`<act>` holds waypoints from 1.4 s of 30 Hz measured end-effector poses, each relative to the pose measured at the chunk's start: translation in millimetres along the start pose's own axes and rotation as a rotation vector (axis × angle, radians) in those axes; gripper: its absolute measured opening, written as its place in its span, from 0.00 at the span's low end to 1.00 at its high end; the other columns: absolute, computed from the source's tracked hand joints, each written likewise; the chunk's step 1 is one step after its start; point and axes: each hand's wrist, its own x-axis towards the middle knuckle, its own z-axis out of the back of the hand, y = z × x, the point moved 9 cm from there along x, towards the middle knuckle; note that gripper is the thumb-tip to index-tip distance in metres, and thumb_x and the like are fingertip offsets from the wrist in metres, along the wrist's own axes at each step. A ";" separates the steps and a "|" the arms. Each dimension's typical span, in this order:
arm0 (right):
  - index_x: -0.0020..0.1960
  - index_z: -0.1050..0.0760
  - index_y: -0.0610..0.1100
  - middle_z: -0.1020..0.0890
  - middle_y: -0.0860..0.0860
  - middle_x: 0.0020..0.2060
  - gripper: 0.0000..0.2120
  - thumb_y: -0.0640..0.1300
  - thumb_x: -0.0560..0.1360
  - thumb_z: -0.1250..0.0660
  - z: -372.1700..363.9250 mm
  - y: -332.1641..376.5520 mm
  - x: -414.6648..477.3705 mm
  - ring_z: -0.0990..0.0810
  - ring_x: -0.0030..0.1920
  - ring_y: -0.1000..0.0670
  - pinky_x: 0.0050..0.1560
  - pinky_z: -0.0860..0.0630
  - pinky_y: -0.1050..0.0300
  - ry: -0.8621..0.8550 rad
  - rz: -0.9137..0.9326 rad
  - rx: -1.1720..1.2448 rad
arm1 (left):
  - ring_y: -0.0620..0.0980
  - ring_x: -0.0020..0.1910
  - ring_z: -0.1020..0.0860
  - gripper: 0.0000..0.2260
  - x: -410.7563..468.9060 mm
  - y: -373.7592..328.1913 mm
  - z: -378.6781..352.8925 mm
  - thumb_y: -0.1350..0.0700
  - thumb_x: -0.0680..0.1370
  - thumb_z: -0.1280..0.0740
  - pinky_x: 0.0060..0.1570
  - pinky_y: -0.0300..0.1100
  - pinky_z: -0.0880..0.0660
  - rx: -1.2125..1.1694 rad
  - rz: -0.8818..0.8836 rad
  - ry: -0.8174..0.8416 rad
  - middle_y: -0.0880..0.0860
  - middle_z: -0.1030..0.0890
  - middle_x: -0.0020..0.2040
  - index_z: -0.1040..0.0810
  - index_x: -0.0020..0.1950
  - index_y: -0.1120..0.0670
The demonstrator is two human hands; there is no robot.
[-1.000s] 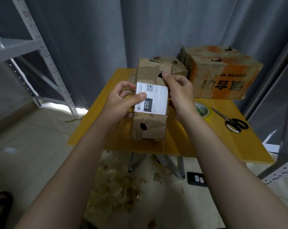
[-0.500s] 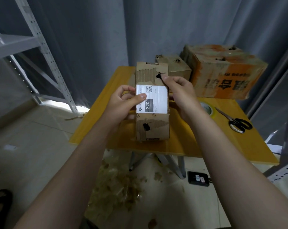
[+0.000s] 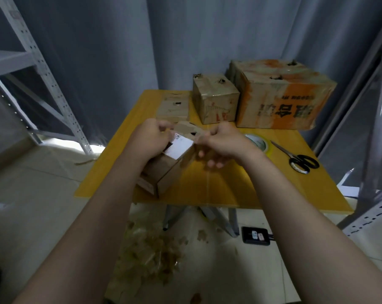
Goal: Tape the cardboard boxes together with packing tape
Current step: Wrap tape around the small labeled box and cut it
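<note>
Near the surface's (image 3: 229,189) front edge the labelled box (image 3: 163,174) now lies lowered and tilted. The left hand (image 3: 151,137) grips it; the right hand (image 3: 223,145) is blurred, its grip unclear. The tape roll (image 3: 257,143) lies untouched.

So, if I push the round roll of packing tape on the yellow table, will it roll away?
The round roll of packing tape lies flat on the yellow wooden table, so a push would probably slide it, not roll it. It is a ring with an open middle, so fingers could likely hook it easily.
</note>
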 end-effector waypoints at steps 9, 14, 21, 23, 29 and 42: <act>0.64 0.26 0.55 0.22 0.48 0.56 0.20 0.53 0.75 0.26 69.0 -43.5 1.3 0.34 0.71 0.37 0.66 0.38 0.39 -0.382 -0.159 -0.544 | 0.58 0.73 0.29 0.34 2.7 -26.0 -45.4 0.49 0.71 0.20 0.74 0.70 0.40 0.351 -0.063 0.202 0.49 0.26 0.75 0.27 0.76 0.43; 0.72 0.32 0.57 0.26 0.54 0.42 0.27 0.50 0.76 0.27 61.1 -44.3 0.6 0.22 0.60 0.42 0.73 0.48 0.34 -0.303 -0.128 -0.556 | 0.56 0.78 0.34 0.30 -3.3 -21.2 -37.3 0.52 0.75 0.23 0.75 0.75 0.55 0.407 -0.090 0.288 0.44 0.29 0.77 0.28 0.74 0.35; 0.73 0.29 0.56 0.19 0.51 0.51 0.27 0.42 0.78 0.27 86.1 -20.1 -16.3 0.19 0.55 0.46 0.60 0.27 0.48 -0.543 0.085 -0.187 | 0.54 0.80 0.38 0.30 -5.8 -18.7 -19.0 0.67 0.79 0.36 0.76 0.53 0.38 0.397 -0.158 0.188 0.47 0.39 0.83 0.25 0.74 0.40; 0.72 0.28 0.52 0.18 0.53 0.44 0.27 0.39 0.77 0.25 89.2 -11.0 -20.7 0.18 0.44 0.54 0.47 0.21 0.55 -0.520 0.171 0.148 | 0.54 0.79 0.36 0.27 -5.6 -15.2 -18.9 0.65 0.81 0.37 0.75 0.49 0.36 0.359 -0.172 0.165 0.49 0.35 0.81 0.25 0.76 0.43; 0.69 0.27 0.55 0.13 0.55 0.41 0.25 0.39 0.77 0.25 68.2 27.2 -35.4 0.15 0.46 0.57 0.40 0.18 0.55 -0.395 0.339 0.462 | 0.55 0.79 0.41 0.30 -14.4 -9.3 -31.5 0.48 0.81 0.31 0.71 0.59 0.42 0.397 -0.180 0.171 0.47 0.35 0.81 0.38 0.81 0.38; 0.67 0.21 0.46 0.15 0.45 0.51 0.18 0.34 0.80 0.30 25.6 49.7 -55.9 0.15 0.48 0.44 0.37 0.18 0.56 -0.069 0.428 0.673 | 0.44 0.67 0.22 0.20 -57.3 -45.5 3.2 0.53 0.78 0.25 0.63 0.46 0.22 -0.491 -0.452 0.012 0.44 0.19 0.66 0.21 0.70 0.50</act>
